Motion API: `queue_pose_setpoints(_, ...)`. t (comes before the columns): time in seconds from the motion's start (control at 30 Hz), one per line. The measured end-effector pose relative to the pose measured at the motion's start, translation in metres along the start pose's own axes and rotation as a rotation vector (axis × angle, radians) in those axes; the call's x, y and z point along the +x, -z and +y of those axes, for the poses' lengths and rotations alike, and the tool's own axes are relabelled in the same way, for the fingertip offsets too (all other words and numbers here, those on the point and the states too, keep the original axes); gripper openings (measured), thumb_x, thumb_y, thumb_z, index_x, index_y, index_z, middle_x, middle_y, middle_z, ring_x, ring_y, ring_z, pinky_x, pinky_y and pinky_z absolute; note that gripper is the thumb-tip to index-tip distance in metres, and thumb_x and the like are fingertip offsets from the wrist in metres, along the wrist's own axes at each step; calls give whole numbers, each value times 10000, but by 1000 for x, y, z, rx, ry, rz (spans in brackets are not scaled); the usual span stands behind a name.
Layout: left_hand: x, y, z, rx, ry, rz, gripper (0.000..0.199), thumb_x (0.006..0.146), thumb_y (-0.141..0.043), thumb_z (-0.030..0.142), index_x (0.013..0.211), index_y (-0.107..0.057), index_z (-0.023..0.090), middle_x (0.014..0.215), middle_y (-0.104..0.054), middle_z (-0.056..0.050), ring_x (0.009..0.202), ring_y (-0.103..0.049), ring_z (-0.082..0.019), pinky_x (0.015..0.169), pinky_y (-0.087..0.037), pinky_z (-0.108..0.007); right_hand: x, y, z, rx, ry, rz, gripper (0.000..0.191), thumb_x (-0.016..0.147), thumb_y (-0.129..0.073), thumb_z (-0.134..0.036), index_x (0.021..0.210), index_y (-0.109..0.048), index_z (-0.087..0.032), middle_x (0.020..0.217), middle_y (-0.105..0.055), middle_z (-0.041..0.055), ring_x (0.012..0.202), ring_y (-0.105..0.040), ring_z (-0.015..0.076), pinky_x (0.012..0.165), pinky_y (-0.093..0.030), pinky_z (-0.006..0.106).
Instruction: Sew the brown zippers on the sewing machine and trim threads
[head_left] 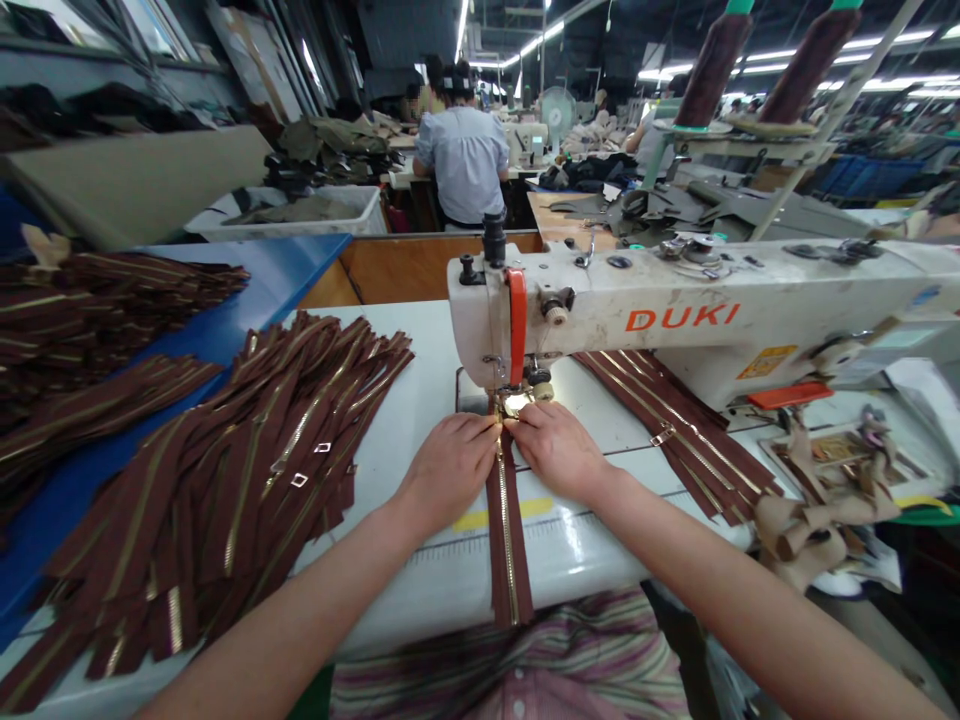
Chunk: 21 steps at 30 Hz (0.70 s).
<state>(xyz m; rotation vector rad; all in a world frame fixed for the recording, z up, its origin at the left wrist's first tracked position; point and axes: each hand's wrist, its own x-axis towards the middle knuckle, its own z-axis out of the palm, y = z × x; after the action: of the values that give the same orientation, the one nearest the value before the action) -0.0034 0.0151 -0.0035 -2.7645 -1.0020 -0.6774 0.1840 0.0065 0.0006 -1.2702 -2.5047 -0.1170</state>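
Observation:
A brown zipper with gold teeth (508, 530) runs from beneath the sewing machine's needle area down over the table's front edge. My left hand (456, 462) pinches its upper end from the left, fingers pressed together close to the presser foot. From the right, my right hand (556, 450) grips the same end, its fingertips beside the foot. The white sewing machine (585, 300) stands directly beyond both hands. The fingertips partly hide the zipper's top end.
Many brown zippers (247, 450) are heaped on the left, with more on a blue surface (277, 275). Another zipper bundle (675, 430) lies right, under the machine arm. Beige strips (817, 500) sit near a parts tray at far right. A person (463, 160) sits ahead.

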Motion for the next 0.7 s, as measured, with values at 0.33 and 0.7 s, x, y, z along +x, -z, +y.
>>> queue_pose_setpoints(0.33,0,1,4,-23,41,-23,282,942,-399,206,1079,-625,107,1089,-681,-117,998,-611,-251,900,-494,-445,-4,-1,-1,28,-13,77,228,934,-467,-169,904,-690,-135,799,-599,75,804,-492,211,731,-376,320)
queue_pose_setpoints(0.7,-29,28,28,-50,148,-76,389,823,-605,361,1117,-611,106,1152,-655,-160,1056,-595,-299,905,-500,-477,-11,-3,-1,92,7,160,218,919,-479,-170,876,-691,-149,776,-599,74,787,-504,206,734,-408,315)
